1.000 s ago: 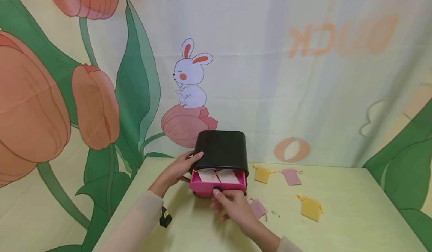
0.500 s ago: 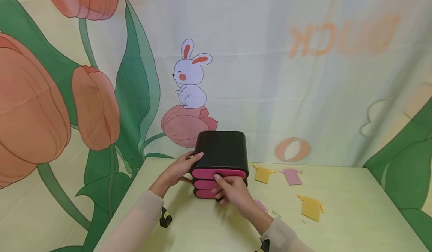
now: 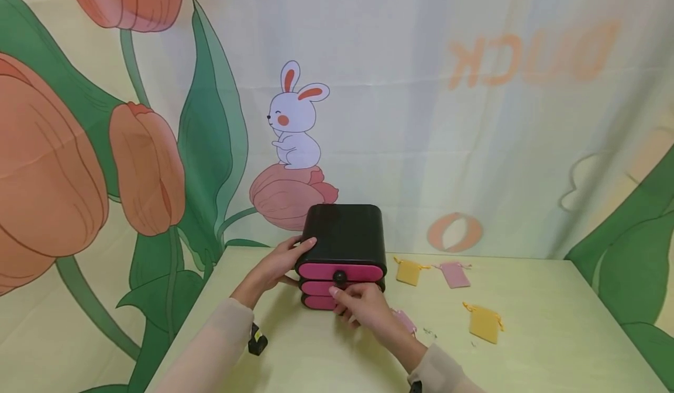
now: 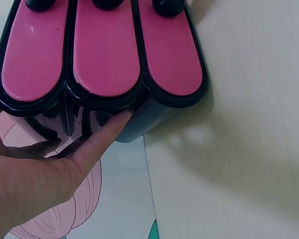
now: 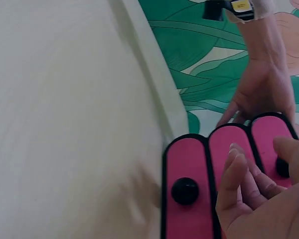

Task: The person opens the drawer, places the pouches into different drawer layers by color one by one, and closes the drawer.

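Note:
A black drawer unit (image 3: 344, 232) with three pink drawers stands on the table, its drawers pushed in. My left hand (image 3: 276, 264) rests against the unit's left side, one fingertip on the top. In the left wrist view a straight finger (image 4: 102, 142) lies along the black side. My right hand (image 3: 368, 311) is in front of the middle and lower drawers, fingers loosely bent and thumb near the middle drawer's face. The black top knob (image 3: 339, 276) shows above it. In the right wrist view the bottom knob (image 5: 185, 191) is uncovered; the middle knob is hidden behind my fingers.
Right of the unit lie a yellow pouch (image 3: 408, 272), a pink pouch (image 3: 455, 275) and another yellow pouch (image 3: 484, 324). A further pink pouch (image 3: 404, 321) is partly behind my right hand, near small trinkets (image 3: 430, 333). A printed curtain (image 3: 389, 118) hangs behind the table.
The top drawer, pulled out with pale things inside a second ago, has been pushed in. My right hand has moved off its knob and down; my left hand has stayed.

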Action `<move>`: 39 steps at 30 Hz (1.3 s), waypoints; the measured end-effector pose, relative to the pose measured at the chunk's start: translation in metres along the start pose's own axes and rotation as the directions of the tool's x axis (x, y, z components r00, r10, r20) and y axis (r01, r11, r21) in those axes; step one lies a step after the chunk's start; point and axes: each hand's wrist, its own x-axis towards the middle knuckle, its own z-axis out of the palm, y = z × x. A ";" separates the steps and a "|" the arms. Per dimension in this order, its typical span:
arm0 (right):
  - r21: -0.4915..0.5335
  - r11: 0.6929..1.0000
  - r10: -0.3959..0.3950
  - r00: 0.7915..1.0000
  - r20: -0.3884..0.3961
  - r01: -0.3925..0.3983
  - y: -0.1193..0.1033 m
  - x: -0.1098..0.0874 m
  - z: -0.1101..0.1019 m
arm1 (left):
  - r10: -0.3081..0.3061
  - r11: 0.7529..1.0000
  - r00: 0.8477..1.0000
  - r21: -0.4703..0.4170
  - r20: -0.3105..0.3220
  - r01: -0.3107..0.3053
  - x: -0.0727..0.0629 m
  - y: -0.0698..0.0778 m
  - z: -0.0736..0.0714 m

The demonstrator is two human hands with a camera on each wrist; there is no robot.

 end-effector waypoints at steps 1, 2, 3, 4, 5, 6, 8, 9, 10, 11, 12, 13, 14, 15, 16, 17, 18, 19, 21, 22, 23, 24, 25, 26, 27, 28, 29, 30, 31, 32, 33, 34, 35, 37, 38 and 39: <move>-0.017 1.000 -0.004 1.000 -0.013 0.003 0.002 -0.001 0.001 | -0.001 1.000 1.000 0.001 -0.001 0.001 0.000 0.000 0.000; -0.031 1.000 -0.004 1.000 -0.028 0.003 0.004 -0.001 0.002 | 0.000 1.000 1.000 0.001 -0.001 0.000 0.000 0.000 0.000; -0.039 0.999 -0.004 0.999 -0.043 0.003 0.005 -0.001 0.003 | 0.001 1.000 1.000 0.001 0.001 -0.001 0.000 0.000 -0.001; -0.049 0.999 -0.008 0.998 -0.055 0.005 0.006 -0.001 0.004 | 0.003 1.000 1.000 -0.002 0.003 -0.003 0.000 0.001 -0.001; -0.060 0.998 -0.008 0.998 -0.064 0.004 0.007 0.000 0.004 | 0.004 1.000 1.000 -0.003 0.004 -0.004 -0.001 0.001 -0.001; -0.073 0.997 -0.005 0.997 -0.071 0.000 0.007 0.000 0.004 | 0.005 1.000 1.000 -0.005 0.006 -0.005 -0.001 0.001 -0.001; -0.103 0.995 0.008 0.997 -0.074 -0.015 0.009 0.001 0.005 | 0.005 1.000 1.000 -0.008 0.009 -0.005 -0.001 0.001 0.000; -0.115 0.993 0.018 0.997 -0.069 -0.026 0.010 0.002 0.005 | 0.004 1.000 1.000 -0.009 0.009 -0.004 -0.001 0.000 0.000; -0.120 0.992 0.028 0.997 -0.065 -0.036 0.011 0.002 0.006 | 0.003 1.000 1.000 -0.009 0.008 -0.003 -0.001 0.000 0.000; -0.116 0.992 0.041 0.997 -0.060 -0.048 0.013 0.002 0.006 | 0.002 1.000 1.000 -0.008 0.007 -0.002 -0.001 0.000 0.000; -0.107 0.992 0.057 0.997 -0.057 -0.063 0.016 0.003 0.006 | 0.001 1.000 1.000 -0.007 0.006 -0.001 -0.001 -0.001 0.000; -0.092 0.993 0.070 0.996 -0.054 -0.075 0.018 0.003 0.006 | 0.000 1.000 1.000 -0.007 0.005 0.000 -0.001 -0.001 0.000; -0.059 0.995 0.079 0.996 -0.047 -0.081 0.021 0.004 0.006 | 0.000 1.000 1.000 -0.006 0.005 0.000 -0.001 -0.001 0.000; -0.018 0.996 0.084 0.996 -0.040 -0.085 0.024 0.005 0.006 | 0.000 1.000 1.000 -0.006 0.005 0.000 -0.001 -0.001 0.001; 0.021 0.996 0.083 0.996 -0.035 -0.082 0.026 0.006 0.007 | 0.001 1.000 1.000 -0.005 0.006 -0.001 -0.001 -0.001 0.001; 0.057 0.996 0.077 0.997 -0.032 -0.075 0.029 0.007 0.007 | 0.001 1.000 1.000 -0.006 0.007 -0.001 0.000 -0.001 0.001; 0.089 0.994 0.072 0.997 -0.030 -0.070 0.032 0.008 0.008 | 0.002 1.000 1.000 -0.007 0.008 -0.002 0.000 -0.001 0.001; 0.117 0.991 0.065 0.998 -0.027 -0.062 0.033 0.008 0.008 | 0.003 1.000 1.000 -0.008 0.009 -0.003 0.000 -0.001 0.002; 0.155 0.987 0.054 0.998 -0.023 -0.050 0.035 0.006 0.010 | 0.006 1.000 1.000 -0.010 0.011 -0.006 0.000 -0.001 0.001; 0.163 0.985 0.055 0.998 -0.022 -0.051 0.035 0.003 0.011 | 0.007 1.000 1.000 -0.013 0.011 -0.007 0.000 -0.001 0.001; 0.173 0.983 0.061 0.998 -0.019 -0.057 0.034 0.000 0.012 | 0.006 1.000 1.000 -0.014 0.010 -0.006 -0.001 -0.001 0.001; 0.179 0.981 0.072 0.997 -0.014 -0.069 0.033 -0.005 0.013 | 0.007 1.000 1.000 -0.013 0.009 -0.007 -0.001 -0.001 0.000; 0.185 0.980 0.082 0.997 -0.010 -0.079 0.033 -0.009 0.014 | 0.007 1.000 1.000 -0.011 0.010 -0.007 -0.001 -0.001 0.000; 0.191 0.978 0.090 0.996 -0.004 -0.088 0.033 -0.014 0.016 | 0.008 1.000 1.000 -0.008 0.009 -0.007 -0.001 0.000 0.000; 0.194 0.976 0.098 0.995 0.000 -0.096 0.033 -0.018 0.017 | 0.008 1.000 1.000 -0.006 0.009 -0.008 -0.001 0.000 0.000; 0.193 0.975 0.107 0.994 0.003 -0.106 0.034 -0.022 0.018 | 0.008 1.000 1.000 -0.001 0.007 -0.008 -0.001 0.000 0.000; 0.190 0.975 0.113 0.994 0.006 -0.112 0.035 -0.026 0.019 | 0.008 1.000 1.000 0.003 0.006 -0.008 -0.001 0.000 0.001; 0.185 0.976 0.118 0.993 0.009 -0.117 0.036 -0.030 0.020 | 0.011 1.000 1.000 0.007 0.007 -0.011 -0.001 0.000 0.001; 0.177 0.976 0.123 0.992 0.013 -0.123 0.037 -0.033 0.021 | 0.012 1.000 1.000 0.010 0.007 -0.012 -0.001 0.001 0.001; 0.170 0.977 0.128 0.992 0.020 -0.130 0.037 -0.037 0.022 | 0.014 1.000 1.000 0.013 0.008 -0.014 -0.002 0.001 0.001; 0.164 0.977 0.135 0.990 0.028 -0.138 0.038 -0.041 0.023 | 0.015 1.000 1.000 0.014 0.008 -0.015 -0.002 0.001 0.001; 0.160 0.976 0.144 0.989 0.037 -0.148 0.039 -0.045 0.024 | 0.016 1.000 1.000 0.015 0.009 -0.016 -0.002 0.001 0.001; 0.156 0.975 0.152 0.987 0.047 -0.158 0.039 -0.049 0.025 | 0.017 1.000 1.000 0.016 0.010 -0.017 -0.002 0.001 0.001; 0.149 0.975 0.158 0.985 0.063 -0.166 0.041 -0.055 0.026 | 0.018 1.000 1.000 0.018 0.009 -0.018 -0.002 0.000 0.001; 0.144 0.976 0.157 0.985 0.067 -0.165 0.042 -0.058 0.027 | 0.019 1.000 1.000 0.017 0.008 -0.019 -0.002 0.000 0.001; 0.137 0.977 0.155 0.985 0.071 -0.164 0.043 -0.059 0.028 | 0.019 1.000 1.000 0.016 0.006 -0.020 -0.002 0.000 0.001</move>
